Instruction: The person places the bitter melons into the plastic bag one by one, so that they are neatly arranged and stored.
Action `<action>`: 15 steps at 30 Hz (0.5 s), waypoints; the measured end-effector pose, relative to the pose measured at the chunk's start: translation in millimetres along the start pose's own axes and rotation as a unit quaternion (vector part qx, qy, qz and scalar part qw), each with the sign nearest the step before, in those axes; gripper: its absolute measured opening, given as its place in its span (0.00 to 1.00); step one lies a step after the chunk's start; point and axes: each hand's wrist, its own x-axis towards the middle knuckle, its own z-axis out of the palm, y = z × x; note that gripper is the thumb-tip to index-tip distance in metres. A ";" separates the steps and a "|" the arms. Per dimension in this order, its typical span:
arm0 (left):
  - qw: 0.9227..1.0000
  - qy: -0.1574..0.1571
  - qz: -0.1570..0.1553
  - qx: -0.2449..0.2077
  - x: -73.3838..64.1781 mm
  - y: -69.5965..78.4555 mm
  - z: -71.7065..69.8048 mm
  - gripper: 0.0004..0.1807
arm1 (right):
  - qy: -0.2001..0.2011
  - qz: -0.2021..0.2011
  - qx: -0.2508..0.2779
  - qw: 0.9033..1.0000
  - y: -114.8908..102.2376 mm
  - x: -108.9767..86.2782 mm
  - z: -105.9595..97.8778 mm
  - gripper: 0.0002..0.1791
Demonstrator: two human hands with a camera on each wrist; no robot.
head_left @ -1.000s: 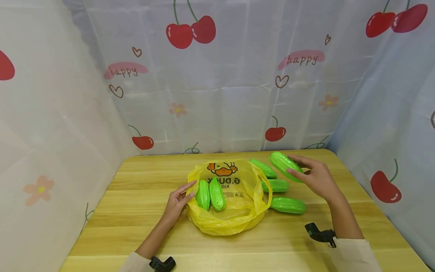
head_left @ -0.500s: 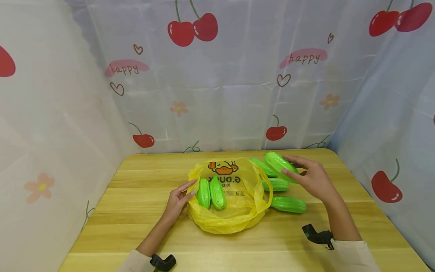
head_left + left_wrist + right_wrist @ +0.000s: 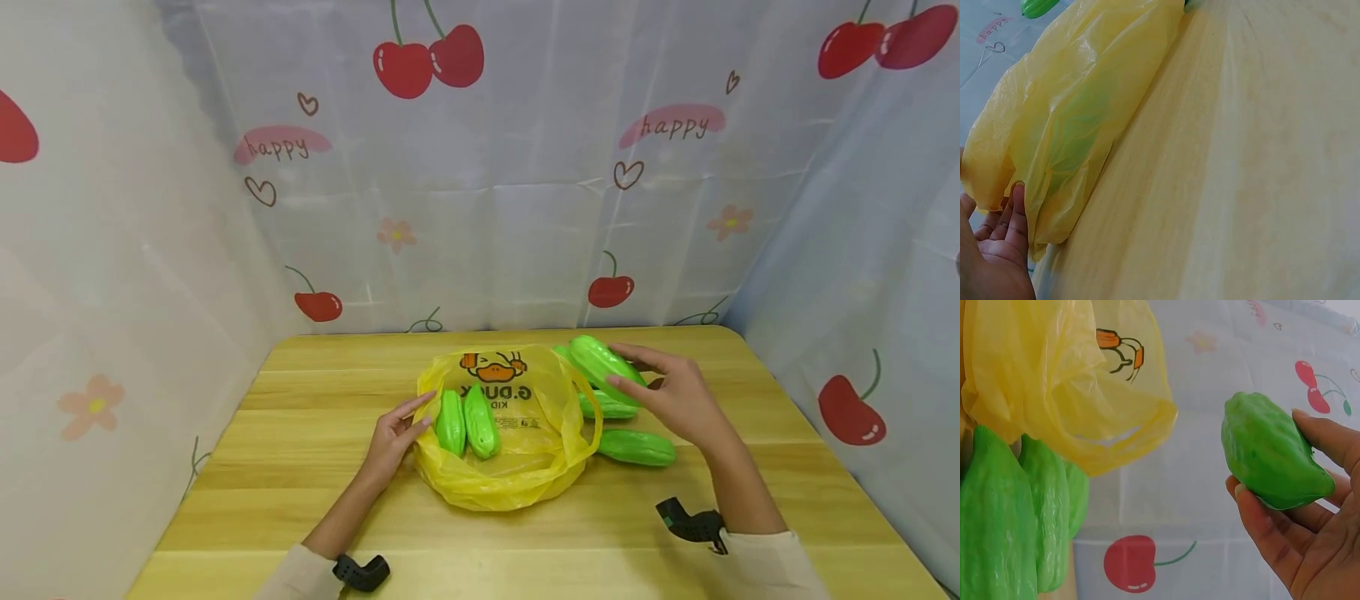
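Observation:
My right hand [image 3: 678, 398] holds a bright green, ridged bitter melon [image 3: 600, 360] between thumb and fingers, raised off the table at the bag's right. In the right wrist view, the held bitter melon [image 3: 1272, 453] points its narrow tip toward the palm. A yellow plastic bag [image 3: 498, 493] with a duck print lies open-mouthed at mid-table. Its left rim is pinched by my left hand [image 3: 392, 442]; in the left wrist view the left hand's fingers [image 3: 1017, 215] meet the bag film. Two bitter melons [image 3: 481, 425] lie side by side inside the bag.
More bitter melons rest right of the bag, one nearest me [image 3: 637, 448], another [image 3: 611, 406] behind it, and a third partly hidden by the held one. A bag handle loop [image 3: 592, 417] stands on that side. Cherry-printed curtains [image 3: 480, 208] enclose the wooden table [image 3: 300, 450].
My right hand has moved left with the bitter melon, closer to the bag's right side. The left hand keeps its place at the bag's rim. The head view has tilted slightly downward.

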 end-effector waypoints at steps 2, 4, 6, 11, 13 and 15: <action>1.000 0.000 -0.002 -0.001 0.3 0.2 0.2 0.25 | 0.000 -0.004 0.003 1.000 -2.6 -0.6 1.8 0.27; 1.000 0.002 -0.001 0.001 0.3 0.1 0.1 0.25 | -0.001 -0.009 0.007 1.000 -4.9 -0.6 4.4 0.27; 1.000 0.005 -0.002 0.004 0.1 -0.2 0.0 0.25 | -0.001 -0.012 0.008 1.000 -6.8 -0.8 7.9 0.26; 1.000 0.006 0.001 0.013 0.4 -0.5 0.1 0.25 | 0.001 -0.008 0.008 1.000 -13.0 -5.2 17.0 0.26; 1.000 0.005 0.001 0.014 0.6 -0.4 0.3 0.25 | -0.001 -0.007 0.010 1.000 -16.5 -7.1 20.4 0.27; 1.000 0.006 0.000 0.012 1.1 -0.6 0.4 0.25 | -0.002 -0.010 0.006 1.000 -19.7 -7.9 23.5 0.27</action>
